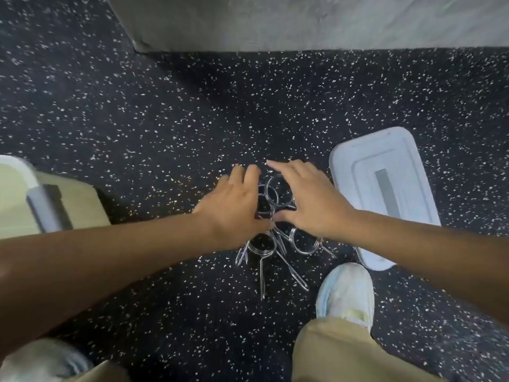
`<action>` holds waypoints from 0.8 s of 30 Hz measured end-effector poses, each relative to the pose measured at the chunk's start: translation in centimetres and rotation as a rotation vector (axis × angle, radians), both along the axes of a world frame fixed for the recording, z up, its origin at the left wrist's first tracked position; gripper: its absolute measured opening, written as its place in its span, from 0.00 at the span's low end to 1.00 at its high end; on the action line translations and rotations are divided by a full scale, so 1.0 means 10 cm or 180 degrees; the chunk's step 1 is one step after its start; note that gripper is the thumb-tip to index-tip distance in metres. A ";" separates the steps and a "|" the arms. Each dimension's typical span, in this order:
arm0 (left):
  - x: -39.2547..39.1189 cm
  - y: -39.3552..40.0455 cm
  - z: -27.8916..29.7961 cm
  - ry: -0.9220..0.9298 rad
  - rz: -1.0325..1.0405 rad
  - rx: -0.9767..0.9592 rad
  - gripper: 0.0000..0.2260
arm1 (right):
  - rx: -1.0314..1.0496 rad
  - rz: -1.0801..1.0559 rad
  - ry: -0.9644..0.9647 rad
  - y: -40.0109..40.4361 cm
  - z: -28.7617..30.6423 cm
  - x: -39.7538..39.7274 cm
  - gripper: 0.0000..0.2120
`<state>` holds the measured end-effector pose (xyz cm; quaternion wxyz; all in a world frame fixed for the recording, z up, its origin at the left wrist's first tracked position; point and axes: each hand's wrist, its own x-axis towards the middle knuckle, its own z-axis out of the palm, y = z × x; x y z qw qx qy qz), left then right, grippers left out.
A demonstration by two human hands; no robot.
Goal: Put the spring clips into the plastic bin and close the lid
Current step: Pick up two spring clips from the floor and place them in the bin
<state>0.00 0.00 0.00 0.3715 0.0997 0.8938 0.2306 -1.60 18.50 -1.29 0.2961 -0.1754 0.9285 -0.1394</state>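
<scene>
I see my left hand and my right hand spread flat, fingers open, over the pile of spring clips on the speckled floor; neither hand holds a clip. The lid lies to the right, the plastic bin at the left edge.

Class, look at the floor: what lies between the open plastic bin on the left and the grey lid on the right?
In the head view, a pile of metal spring clips on speckled floor, under both hands.
</scene>
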 end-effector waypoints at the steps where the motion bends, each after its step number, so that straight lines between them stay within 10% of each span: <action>1: 0.01 0.04 -0.05 -0.0024 -0.0038 -0.0029 0.39 | -0.0008 0.0108 0.0054 0.02 -0.04 -0.01 0.47; 8: 0.04 0.24 -0.28 0.0112 -0.0158 -0.0080 0.43 | 0.0077 0.0589 0.0390 0.13 -0.12 -0.14 0.37; 24: 0.02 -0.17 0.19 0.0668 -0.0437 -0.0110 0.12 | -0.0759 -0.0750 0.0378 0.30 0.27 -0.24 0.36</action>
